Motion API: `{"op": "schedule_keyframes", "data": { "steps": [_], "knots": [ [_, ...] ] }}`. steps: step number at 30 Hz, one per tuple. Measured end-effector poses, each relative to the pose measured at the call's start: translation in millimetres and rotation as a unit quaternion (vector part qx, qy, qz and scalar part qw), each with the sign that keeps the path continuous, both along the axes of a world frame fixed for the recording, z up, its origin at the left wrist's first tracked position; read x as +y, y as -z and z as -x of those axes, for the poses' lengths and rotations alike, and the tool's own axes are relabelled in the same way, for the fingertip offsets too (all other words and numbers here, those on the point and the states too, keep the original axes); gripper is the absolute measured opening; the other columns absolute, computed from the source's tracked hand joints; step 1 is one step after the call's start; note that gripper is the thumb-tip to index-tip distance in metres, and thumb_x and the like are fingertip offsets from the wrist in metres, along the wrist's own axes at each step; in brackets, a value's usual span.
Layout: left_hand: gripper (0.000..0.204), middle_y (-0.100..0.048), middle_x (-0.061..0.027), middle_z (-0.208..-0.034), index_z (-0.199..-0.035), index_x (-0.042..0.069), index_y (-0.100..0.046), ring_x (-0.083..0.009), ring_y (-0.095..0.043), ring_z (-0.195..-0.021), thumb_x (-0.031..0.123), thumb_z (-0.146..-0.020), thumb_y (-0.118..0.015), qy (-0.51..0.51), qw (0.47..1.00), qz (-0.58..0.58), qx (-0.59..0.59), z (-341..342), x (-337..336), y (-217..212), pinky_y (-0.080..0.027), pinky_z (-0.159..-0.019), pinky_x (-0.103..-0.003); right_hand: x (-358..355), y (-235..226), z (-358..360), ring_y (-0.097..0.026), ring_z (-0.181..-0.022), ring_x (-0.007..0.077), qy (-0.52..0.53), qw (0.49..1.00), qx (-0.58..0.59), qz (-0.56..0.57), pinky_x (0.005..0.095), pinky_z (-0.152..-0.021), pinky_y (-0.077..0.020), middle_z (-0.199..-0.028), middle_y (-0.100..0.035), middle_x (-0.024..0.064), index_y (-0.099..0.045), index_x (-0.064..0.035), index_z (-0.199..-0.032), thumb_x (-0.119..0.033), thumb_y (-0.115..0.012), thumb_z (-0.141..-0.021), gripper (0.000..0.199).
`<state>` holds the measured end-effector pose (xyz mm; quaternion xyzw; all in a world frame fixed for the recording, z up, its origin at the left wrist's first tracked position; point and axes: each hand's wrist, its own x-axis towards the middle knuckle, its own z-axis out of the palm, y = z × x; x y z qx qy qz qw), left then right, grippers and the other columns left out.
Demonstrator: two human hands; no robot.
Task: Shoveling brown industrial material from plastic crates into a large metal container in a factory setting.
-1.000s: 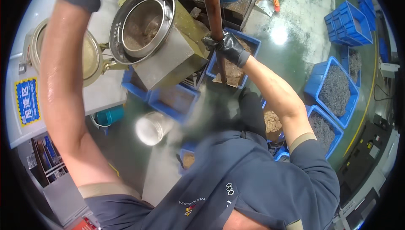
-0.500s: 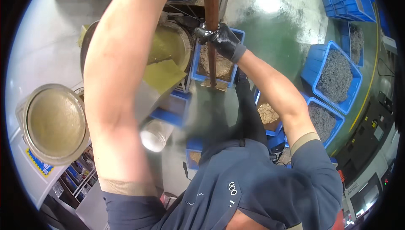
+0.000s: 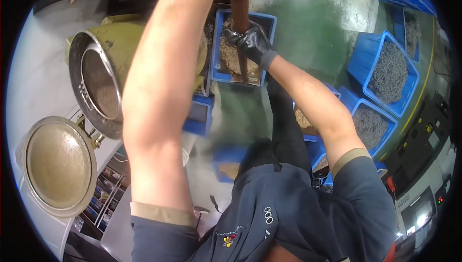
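Observation:
My right hand (image 3: 252,44), in a wet-looking black glove, is closed around a long brown wooden pole (image 3: 239,2). The pole runs from the top edge down in front of a blue bin (image 3: 216,75). Its lower end overlaps the bin's near side. Lumpy tan-brown material (image 3: 230,59) lies in that bin. My bare left forearm (image 3: 161,89) reaches up beside the pole, and the hand itself is past the top edge. Whether it holds the pole is hidden.
Left of my arm tilts a greenish drum (image 3: 126,41) with a metal rim and grainy contents. Below it is a round metal lid (image 3: 60,166). Blue bins (image 3: 356,67) of grey metal bits stand at the right. Another blue bin (image 3: 226,156) sits near my legs.
The pole's lower end, with a flat plate showing before, was over the floor on the bin's near side; now it overlaps the bin. The view has shifted, exposing more of the drum.

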<state>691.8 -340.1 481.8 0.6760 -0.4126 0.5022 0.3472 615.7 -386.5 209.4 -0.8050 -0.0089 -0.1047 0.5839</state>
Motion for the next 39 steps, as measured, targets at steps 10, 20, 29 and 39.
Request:
{"op": "schedule_keyframes", "data": {
  "steps": [10, 20, 29, 39],
  "knots": [
    [0.011, -0.062, -0.0132, -0.085, -0.093, 0.008, -0.063, -0.0303, -0.061, -0.080, 0.014, -0.087, -0.055, -0.017, 0.995, -0.003, 0.097, 35, 23, 84, -0.050, -0.072, -0.041, -5, 23, 51, -0.064, -0.076, 0.0309, -0.028, 0.997, 0.071, 0.002, 0.0383, -0.070, -0.0489, -0.085, -0.066, 0.0177, -0.064, -0.0044, -0.099, -0.035, -0.071, -0.082, 0.036],
    [0.044, -0.057, -0.0147, -0.114, -0.122, 0.005, -0.050, -0.0257, -0.058, -0.098, 0.038, -0.094, -0.045, 0.140, 0.859, 0.113, 0.480, 176, 123, 195, -0.052, -0.082, -0.039, 34, 102, 111, -0.062, -0.099, 0.0350, -0.182, 0.978, 0.031, 0.095, 0.0388, -0.085, -0.0506, -0.108, -0.067, 0.0166, -0.066, -0.0122, -0.114, -0.024, -0.066, -0.079, 0.037],
    [0.039, -0.066, -0.0042, -0.075, -0.068, 0.009, -0.068, -0.0212, -0.061, -0.078, 0.030, -0.096, -0.050, -0.014, 0.803, 0.297, 0.517, 271, 155, 191, -0.044, -0.090, -0.040, 100, 50, 168, -0.063, -0.095, 0.0353, -0.286, 0.953, -0.055, -0.083, 0.0433, -0.083, -0.0508, -0.104, -0.065, 0.0177, -0.055, -0.0066, -0.125, -0.019, -0.078, -0.067, 0.064],
    [0.058, -0.062, -0.0143, -0.097, -0.131, -0.001, -0.044, -0.0234, -0.061, -0.091, 0.044, -0.094, -0.047, 0.000, 0.910, 0.305, 0.281, 241, 202, 31, -0.050, -0.088, -0.039, 131, 15, 135, -0.064, -0.074, 0.0341, -0.320, 0.938, -0.132, -0.027, 0.0443, -0.065, -0.0501, -0.078, -0.066, 0.0107, -0.062, -0.0136, -0.092, -0.020, -0.074, -0.066, 0.029]
  ]
}}
